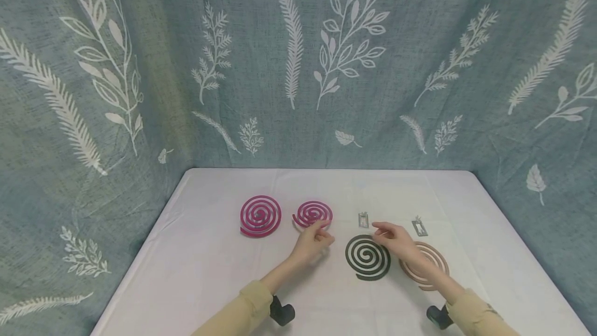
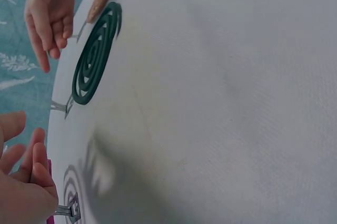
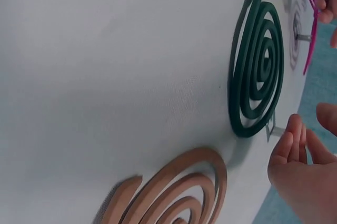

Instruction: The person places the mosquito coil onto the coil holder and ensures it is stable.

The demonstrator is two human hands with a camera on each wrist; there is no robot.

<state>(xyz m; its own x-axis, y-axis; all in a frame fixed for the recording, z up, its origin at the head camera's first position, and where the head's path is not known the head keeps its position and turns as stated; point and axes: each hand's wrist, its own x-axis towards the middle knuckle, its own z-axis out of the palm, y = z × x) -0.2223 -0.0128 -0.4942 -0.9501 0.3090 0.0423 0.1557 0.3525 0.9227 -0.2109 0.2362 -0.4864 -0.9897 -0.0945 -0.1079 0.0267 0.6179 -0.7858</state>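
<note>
My left hand (image 1: 309, 247) hovers at the near edge of a magenta mosquito coil (image 1: 313, 213), its fingers loosely bent and holding nothing. That coil sits raised on a small metal stand (image 2: 75, 209). Over the far right rim of a dark green mosquito coil (image 1: 368, 257) is my right hand (image 1: 397, 241), with relaxed fingers and nothing between them. The green coil lies flat on the table. A brown coil (image 3: 184, 155) lies beside it, partly hidden by the right hand and forearm in the head view.
Another magenta coil (image 1: 259, 214) is at the left, a bit of metal showing near its middle. Behind the green coil is a metal stand (image 1: 359, 220); a second bare stand (image 1: 420, 228) is behind the brown one. A patterned curtain (image 1: 298, 66) borders the white table (image 1: 196, 263).
</note>
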